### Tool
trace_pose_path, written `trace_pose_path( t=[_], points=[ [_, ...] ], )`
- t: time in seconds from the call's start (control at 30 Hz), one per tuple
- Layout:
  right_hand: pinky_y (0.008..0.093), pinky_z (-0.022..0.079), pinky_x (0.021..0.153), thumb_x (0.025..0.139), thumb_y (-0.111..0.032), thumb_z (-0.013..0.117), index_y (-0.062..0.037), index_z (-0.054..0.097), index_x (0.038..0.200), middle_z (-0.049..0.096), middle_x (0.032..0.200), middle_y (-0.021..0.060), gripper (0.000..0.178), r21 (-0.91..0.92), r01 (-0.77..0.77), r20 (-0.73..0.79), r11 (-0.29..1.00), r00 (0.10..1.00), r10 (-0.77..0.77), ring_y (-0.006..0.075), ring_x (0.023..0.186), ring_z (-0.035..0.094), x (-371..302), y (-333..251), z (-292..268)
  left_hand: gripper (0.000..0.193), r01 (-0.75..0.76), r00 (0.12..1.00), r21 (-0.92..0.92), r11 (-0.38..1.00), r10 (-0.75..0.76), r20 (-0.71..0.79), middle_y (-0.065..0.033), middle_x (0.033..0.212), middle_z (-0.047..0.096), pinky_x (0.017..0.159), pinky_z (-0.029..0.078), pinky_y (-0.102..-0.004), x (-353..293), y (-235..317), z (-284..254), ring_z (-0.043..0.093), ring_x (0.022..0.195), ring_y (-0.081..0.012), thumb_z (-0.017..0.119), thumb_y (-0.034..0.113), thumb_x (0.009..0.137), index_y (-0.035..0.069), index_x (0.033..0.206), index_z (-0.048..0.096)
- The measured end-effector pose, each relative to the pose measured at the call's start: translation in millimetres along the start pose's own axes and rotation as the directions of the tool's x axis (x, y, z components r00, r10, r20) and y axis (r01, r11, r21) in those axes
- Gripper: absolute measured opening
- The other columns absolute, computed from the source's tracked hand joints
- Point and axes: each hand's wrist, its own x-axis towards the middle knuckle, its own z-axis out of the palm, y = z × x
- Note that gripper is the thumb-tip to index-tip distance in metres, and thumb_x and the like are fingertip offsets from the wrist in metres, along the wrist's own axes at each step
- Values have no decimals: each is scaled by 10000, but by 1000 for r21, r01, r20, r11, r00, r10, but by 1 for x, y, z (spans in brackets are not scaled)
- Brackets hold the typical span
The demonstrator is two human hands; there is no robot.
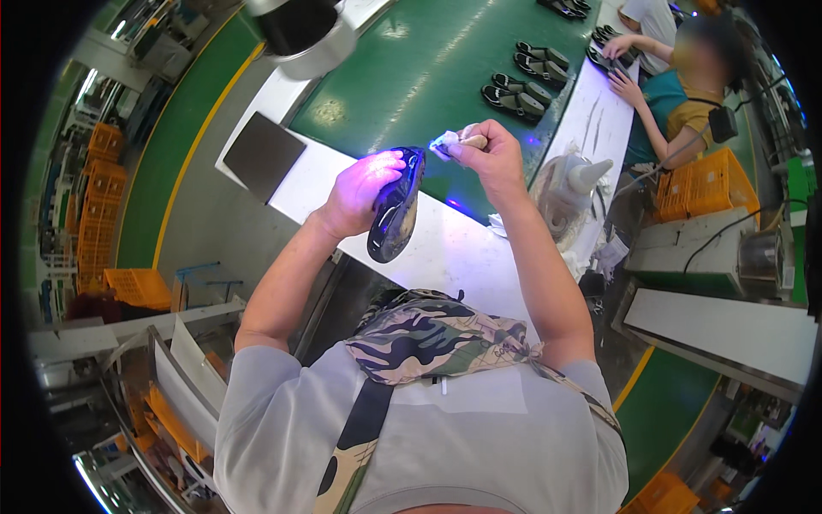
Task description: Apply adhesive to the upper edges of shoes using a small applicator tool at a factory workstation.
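A glossy black shoe (396, 218) is held up over the near edge of the white table by my left hand (358, 195). My fingers wrap its upper end, and a violet light falls on them. Just right of the shoe, my right hand (497, 158) pinches a crumpled whitish cloth (454, 146). A small gap separates cloth and shoe. Beside my right forearm stands a clear squeeze bottle (567, 193) with a pale nozzle.
Ahead lies a green conveyor belt (385, 94) carrying several pairs of black shoes (518, 98). A dark square plate (264, 157) lies on the table at left. A lamp-like device (304, 38) hangs above. Across at right, a co-worker's hands (623, 73) touch a shoe, near an orange crate (706, 188).
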Motion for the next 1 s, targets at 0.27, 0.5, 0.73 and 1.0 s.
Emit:
trace_pose_path(
  t=[0.27, 0.5, 0.73, 1.0],
  points=[
    [236, 458, 637, 778, 41, 746, -45, 561, 819, 590, 853, 9, 208, -61, 11, 124, 998, 992, -3, 61, 729, 518, 4, 37, 59, 506, -17, 998, 192, 981, 28, -58, -208, 1094, 654, 889, 557, -470, -28, 29, -47, 670, 1021, -390, 794, 19, 637, -5, 1079, 548],
    [293, 465, 557, 772, 52, 744, -82, 487, 778, 560, 730, 47, 290, 132, -236, 275, 963, 942, 193, 162, 610, 557, -14, 31, 101, 534, 65, 996, 271, 960, -47, -75, -210, 1081, 646, 868, 556, -454, -53, 26, -67, 662, 1016, -393, 779, 8, 606, -7, 1086, 544],
    [288, 477, 583, 758, 35, 766, -92, 495, 763, 571, 759, 46, 299, 134, -227, 352, 965, 921, 168, 144, 670, 569, -12, 16, 113, 517, 205, 978, 339, 918, -204, -40, -185, 1021, 643, 765, 546, -428, -61, 22, -72, 657, 893, -364, 727, -13, 596, -2, 1077, 538],
    [263, 486, 632, 762, -6, 791, -100, 506, 768, 557, 778, 6, 301, 62, -122, 327, 991, 940, 95, 92, 712, 547, -7, 9, 116, 512, 536, 753, 325, 779, -615, 234, -161, 965, 651, 737, 531, -425, -66, 26, -77, 656, 842, -359, 744, 67, 611, 43, 1087, 555]
  ],
)
